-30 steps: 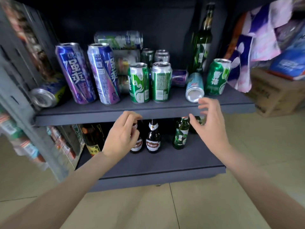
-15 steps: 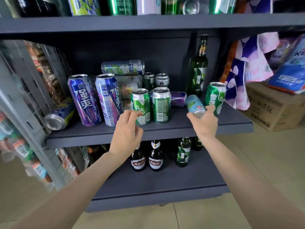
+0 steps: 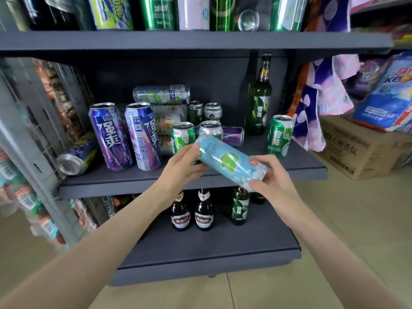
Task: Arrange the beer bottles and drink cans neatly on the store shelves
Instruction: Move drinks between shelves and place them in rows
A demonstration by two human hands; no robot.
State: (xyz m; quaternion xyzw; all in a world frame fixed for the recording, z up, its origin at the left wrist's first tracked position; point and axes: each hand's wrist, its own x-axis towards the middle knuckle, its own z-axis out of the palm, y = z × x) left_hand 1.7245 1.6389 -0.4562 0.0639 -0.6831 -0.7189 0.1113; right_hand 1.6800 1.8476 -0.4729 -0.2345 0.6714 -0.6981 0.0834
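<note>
A light blue slim can lies tilted in the air in front of the middle shelf. My right hand grips its lower right end. My left hand holds its upper left end with thumb and fingers. Behind it stand two tall purple cans, two green and silver cans and a green can at the right. A green beer bottle stands at the back. A silver-blue can lies on its side at the left.
Two brown bottles and a green bottle stand on the lower shelf. More cans line the top shelf. A wire rack stands left. A cardboard box and packages sit right.
My right hand has lifted the light blue can off the middle shelf and drawn it toward me. My left hand has risen and taken its other end. The view has tilted upward.
</note>
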